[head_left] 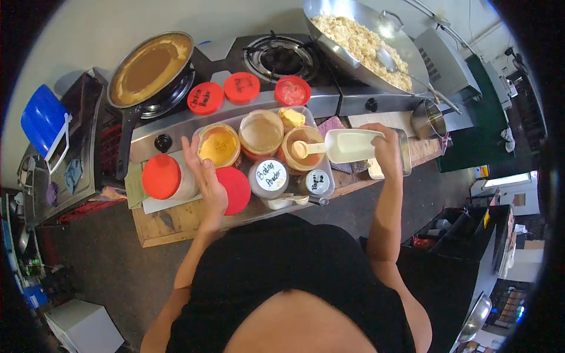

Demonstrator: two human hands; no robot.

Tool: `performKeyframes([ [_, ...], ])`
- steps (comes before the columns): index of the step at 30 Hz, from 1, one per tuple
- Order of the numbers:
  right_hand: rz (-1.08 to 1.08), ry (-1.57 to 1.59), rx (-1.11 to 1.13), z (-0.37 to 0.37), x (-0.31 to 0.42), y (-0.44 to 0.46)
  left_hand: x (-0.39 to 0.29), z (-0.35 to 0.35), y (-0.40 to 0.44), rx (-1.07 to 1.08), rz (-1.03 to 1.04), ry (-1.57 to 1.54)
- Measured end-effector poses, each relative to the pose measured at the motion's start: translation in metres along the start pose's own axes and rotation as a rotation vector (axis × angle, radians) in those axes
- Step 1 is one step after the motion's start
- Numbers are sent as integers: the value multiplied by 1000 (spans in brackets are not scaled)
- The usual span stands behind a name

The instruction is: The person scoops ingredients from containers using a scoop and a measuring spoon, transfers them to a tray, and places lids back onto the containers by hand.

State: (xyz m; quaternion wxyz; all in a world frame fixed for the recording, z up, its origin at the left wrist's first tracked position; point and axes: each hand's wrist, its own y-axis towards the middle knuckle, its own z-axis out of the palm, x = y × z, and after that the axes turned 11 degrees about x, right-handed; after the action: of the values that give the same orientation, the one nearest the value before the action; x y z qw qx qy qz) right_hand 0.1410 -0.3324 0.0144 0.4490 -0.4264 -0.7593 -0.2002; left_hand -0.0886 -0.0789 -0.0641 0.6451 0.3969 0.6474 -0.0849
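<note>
My right hand point(385, 147) is closed around the handle end of a pale plastic scoop point(352, 146), held level over the right side of the tub. At the scoop's lip, a small measuring spoon point(301, 149) with tan powder is over an open jar point(293, 160); what holds its handle is hidden. My left hand point(209, 182) has its fingers stretched out beside a jar of yellow powder point(218, 148). A red lid point(234, 191) is beside its palm; I cannot tell if they touch. Between the hands are a jar of tan powder point(261, 133) and a Baking Powder jar point(270, 176).
A pan of brown sauce point(150, 69) and a large wok of rice-like food point(362, 44) sit on the stove. Red lids point(242, 88) lie along its front edge. A red-lidded jar point(161, 177) stands left, a metal pot point(428, 120) right.
</note>
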Motion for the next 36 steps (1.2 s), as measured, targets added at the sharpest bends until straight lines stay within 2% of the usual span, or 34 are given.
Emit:
performKeyframes([
  [6, 48, 148, -81, -6, -54, -6, -1, 0, 0, 14, -4, 38],
  [12, 207, 384, -55, -11, -86, -13, 2, -1, -1, 24, -20, 46],
  [15, 197, 597, -142, -19, -98, -24, 7, -1, -1, 9, -16, 23],
  [18, 273, 732, -398, -47, -113, -42, 7, 1, -2, -2, -25, -27],
  [19, 190, 763, -456, -58, -120, -55, 9, 1, -1, -1, -20, -21],
  [23, 2, 492, -788, -84, -164, -67, 3, 2, 0, 20, -6, -20],
  [26, -86, -314, -948, -78, -194, -65, 1, 1, 1, 30, -18, -1],
  [30, -90, -820, -775, -41, -165, -70, 5, 1, 0, 38, -9, -67],
  [36, -102, -831, -814, -38, -154, -77, 4, 0, -1, 42, -1, -41],
])
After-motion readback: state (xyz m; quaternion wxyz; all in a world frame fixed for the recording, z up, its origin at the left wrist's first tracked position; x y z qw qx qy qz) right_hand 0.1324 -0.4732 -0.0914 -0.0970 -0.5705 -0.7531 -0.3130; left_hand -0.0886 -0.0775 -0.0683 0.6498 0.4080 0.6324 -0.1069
